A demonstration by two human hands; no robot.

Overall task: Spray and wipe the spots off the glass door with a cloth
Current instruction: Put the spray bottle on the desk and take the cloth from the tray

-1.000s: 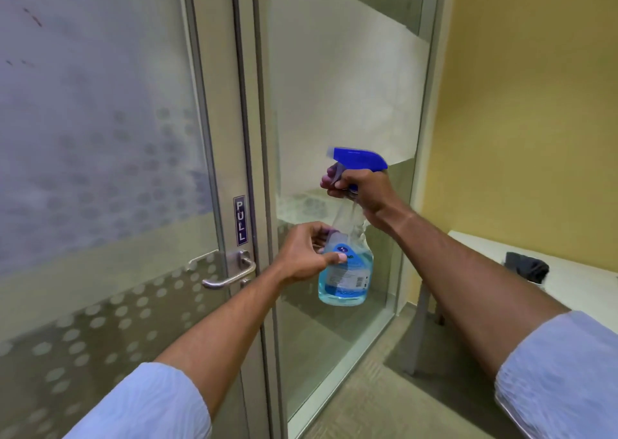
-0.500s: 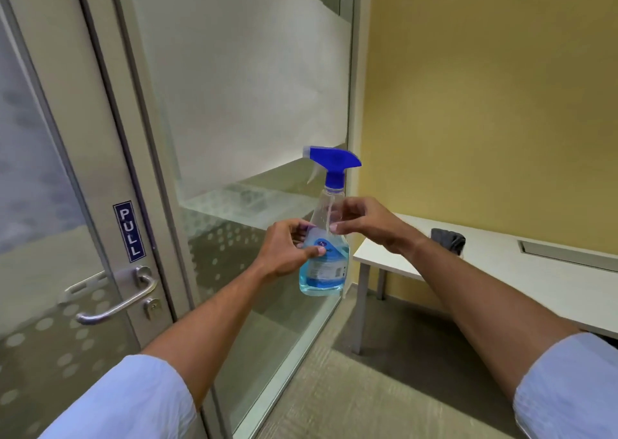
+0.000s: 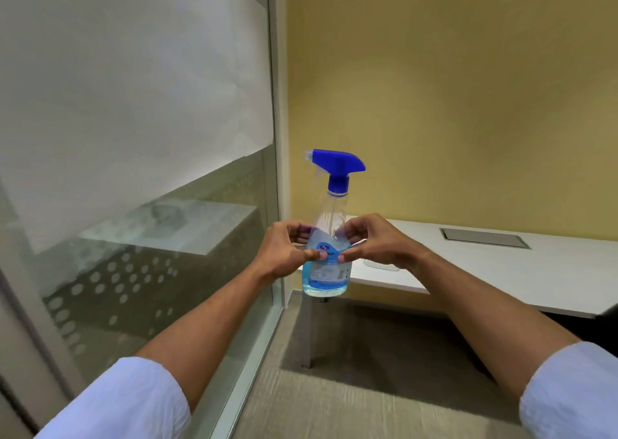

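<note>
The spray bottle [image 3: 329,234] is held upright in front of the person, between the glass panel [image 3: 133,137] and the white worktop [image 3: 501,264], with its blue trigger head [image 3: 336,162] standing free above both hands. The left hand [image 3: 287,254] wraps the bottle's lower body from the glass side, and the right hand [image 3: 371,244] takes it from the worktop side. Both grips are pressed onto the bottle: thumbs lie across the front label, their tips almost meeting, and the fingers curl round behind. Neither hand is on the trigger, and the nozzle points toward the glass side, so this looks like a two-handed carry or a hand-over, not a spraying hold. Holding it low, round the part filled with blue liquid, keeps the weight steady and the bottle level.

The bottle sits just in front of the worktop's near corner, above the carpeted floor [image 3: 351,405], which suggests it may be on its way to being set down there. No cloth shows near the bottle; if one lies on the worktop, the hands hide it. A small clear object [image 3: 381,266] rests on the worktop just behind the right wrist, too faint to name. No door handle shows beside the bottle.
</note>
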